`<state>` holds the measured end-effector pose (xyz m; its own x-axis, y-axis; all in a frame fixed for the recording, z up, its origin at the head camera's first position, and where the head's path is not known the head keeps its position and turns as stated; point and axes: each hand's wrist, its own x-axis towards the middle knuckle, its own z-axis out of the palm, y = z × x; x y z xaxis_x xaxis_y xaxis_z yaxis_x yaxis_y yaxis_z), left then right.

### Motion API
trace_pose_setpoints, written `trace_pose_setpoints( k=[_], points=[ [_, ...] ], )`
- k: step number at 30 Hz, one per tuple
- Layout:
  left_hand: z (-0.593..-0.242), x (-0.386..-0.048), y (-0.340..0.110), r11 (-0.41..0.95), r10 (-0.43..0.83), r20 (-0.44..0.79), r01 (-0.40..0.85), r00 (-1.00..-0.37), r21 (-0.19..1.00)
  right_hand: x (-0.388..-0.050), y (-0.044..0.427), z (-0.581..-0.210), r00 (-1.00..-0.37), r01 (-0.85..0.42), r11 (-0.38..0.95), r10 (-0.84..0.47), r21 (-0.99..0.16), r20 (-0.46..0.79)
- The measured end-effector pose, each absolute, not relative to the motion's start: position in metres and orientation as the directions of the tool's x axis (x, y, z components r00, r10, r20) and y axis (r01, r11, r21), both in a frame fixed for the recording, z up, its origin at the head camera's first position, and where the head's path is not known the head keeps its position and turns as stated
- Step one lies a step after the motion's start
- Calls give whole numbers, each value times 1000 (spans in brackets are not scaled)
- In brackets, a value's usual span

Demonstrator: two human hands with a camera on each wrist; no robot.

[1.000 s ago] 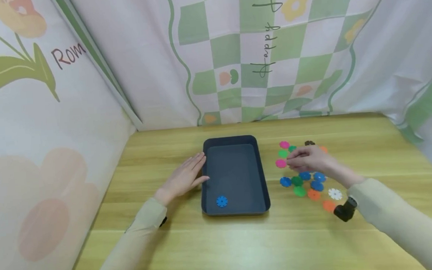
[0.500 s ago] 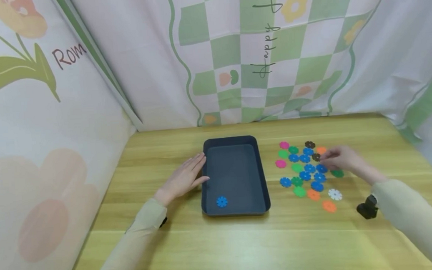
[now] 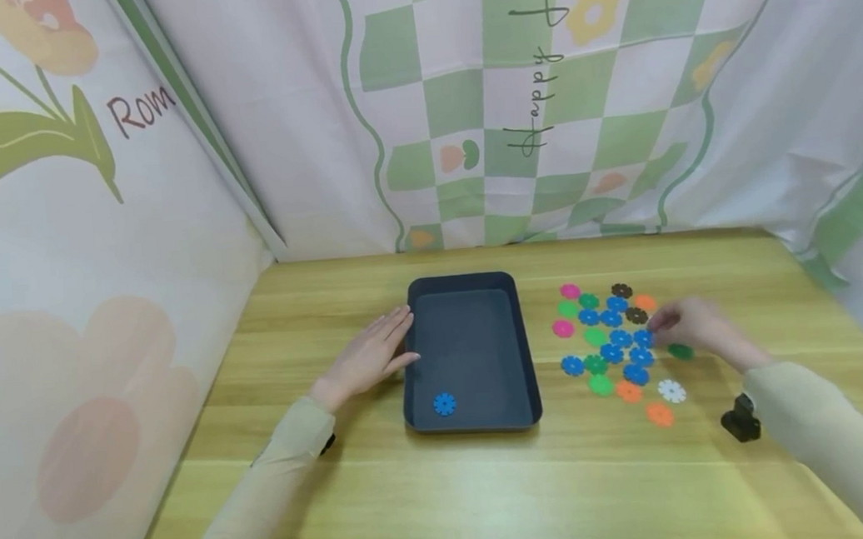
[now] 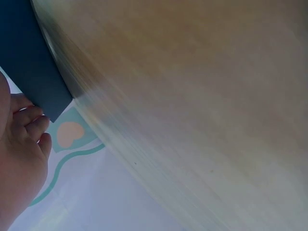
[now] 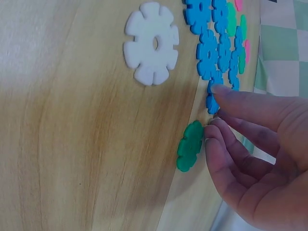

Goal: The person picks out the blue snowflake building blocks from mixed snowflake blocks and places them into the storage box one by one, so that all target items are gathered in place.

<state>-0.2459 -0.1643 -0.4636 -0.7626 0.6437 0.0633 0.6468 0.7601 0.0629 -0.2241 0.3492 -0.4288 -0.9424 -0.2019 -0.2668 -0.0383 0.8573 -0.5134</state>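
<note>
A dark grey tray (image 3: 470, 350) lies on the table with one blue flower-shaped disc (image 3: 444, 404) inside, near its front left corner. My left hand (image 3: 366, 356) rests with straight fingers against the tray's left rim; the left wrist view shows that hand (image 4: 24, 154) at the edge of the tray (image 4: 33, 62). At the right side of the scattered discs, my right hand (image 3: 699, 333) pinches the edge of a blue disc (image 5: 211, 98) between thumb and finger. Below the thumb in the right wrist view, the other fingers of this hand (image 5: 269, 149) are curled beside a tilted green disc (image 5: 190, 147).
Several blue, green, pink, orange and brown discs (image 3: 636, 315) spread over the table right of the tray. A white disc (image 3: 671, 390) lies in front of my right hand. A patterned curtain (image 3: 454, 109) hangs behind the table (image 3: 448, 502), with another printed cloth (image 3: 105, 326) at left.
My right hand moved right from the middle of the discs to their right side, uncovering several of them. The green disc beside it has shifted slightly and tilted. My left hand stayed at the tray.
</note>
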Motion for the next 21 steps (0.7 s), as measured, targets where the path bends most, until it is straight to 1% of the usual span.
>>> trace_pose_setpoints(
  k=[10, 21],
  points=[
    [-465, -246, -165, 761, 642, 62, 645, -764, 65, -227, 350, -431, -940, -39, 873, -196, -486, -278],
    [-464, -247, -164, 759, 643, 65, 646, -763, 79, -227, 352, -434, -935, -31, 854, -208, -519, -287]
  ],
)
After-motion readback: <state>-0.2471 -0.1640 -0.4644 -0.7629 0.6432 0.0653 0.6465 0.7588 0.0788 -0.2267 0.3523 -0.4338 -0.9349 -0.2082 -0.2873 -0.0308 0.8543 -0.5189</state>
